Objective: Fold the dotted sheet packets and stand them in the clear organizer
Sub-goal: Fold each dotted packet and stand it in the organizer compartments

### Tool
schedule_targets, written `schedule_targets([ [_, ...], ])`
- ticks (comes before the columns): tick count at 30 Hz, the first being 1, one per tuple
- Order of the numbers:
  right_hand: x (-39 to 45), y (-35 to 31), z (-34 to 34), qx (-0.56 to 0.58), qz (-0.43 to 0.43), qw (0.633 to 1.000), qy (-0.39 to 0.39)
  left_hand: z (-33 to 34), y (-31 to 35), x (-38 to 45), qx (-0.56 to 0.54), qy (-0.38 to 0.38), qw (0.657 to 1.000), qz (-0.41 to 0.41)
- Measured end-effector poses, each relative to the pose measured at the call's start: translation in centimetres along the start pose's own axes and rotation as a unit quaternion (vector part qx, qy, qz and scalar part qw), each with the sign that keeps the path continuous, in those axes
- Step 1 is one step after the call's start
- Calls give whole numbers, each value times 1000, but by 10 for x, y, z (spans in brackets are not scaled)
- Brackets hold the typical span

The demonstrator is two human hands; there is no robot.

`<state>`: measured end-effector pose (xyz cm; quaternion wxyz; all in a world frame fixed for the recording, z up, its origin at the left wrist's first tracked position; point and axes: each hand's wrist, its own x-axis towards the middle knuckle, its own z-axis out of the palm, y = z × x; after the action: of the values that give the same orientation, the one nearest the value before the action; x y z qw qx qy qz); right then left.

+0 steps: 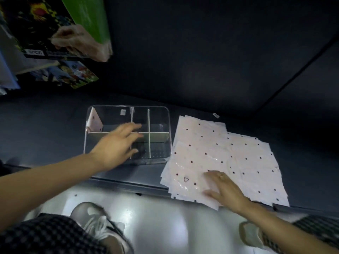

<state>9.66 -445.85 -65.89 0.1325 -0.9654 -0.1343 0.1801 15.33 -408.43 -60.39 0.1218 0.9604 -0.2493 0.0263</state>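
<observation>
A: Left hand (117, 145)?
B: Reaching over the clear organizer (126, 132), fingers straight and loosely spread, nothing held. Cannot tell if the fingertips touch a divider or hover above it; the hand is blurred.

A: Right hand (222, 187)?
B: Flat, palm down, on the near edge of the stack of dotted sheet packets (220, 158). Fingers extended and slightly fanned, pressing on the top sheet, not pinching.

A: Where do the packets sit?
B: Spread in a loose overlapping pile on the dark shelf (55, 129), just right of the organizer, the near corners hanging past the shelf edge. One folded packet (94, 121) stands tilted in the organizer's far-left compartment.

A: Anything else?
B: Colourful boxes (55, 43) up left. Below, checked trousers (45, 233) and a pale shoe (95, 222) on a shiny floor (165, 226).
</observation>
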Motion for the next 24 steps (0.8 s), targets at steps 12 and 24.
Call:
schedule_targets([
  [12,-31,30,24,43,-32,997,56,128,132,-5,-33,-265,964,-16],
  [24,-22,65,-36,340,5,940,-25,95,134,27,-172,-84,978,-87],
])
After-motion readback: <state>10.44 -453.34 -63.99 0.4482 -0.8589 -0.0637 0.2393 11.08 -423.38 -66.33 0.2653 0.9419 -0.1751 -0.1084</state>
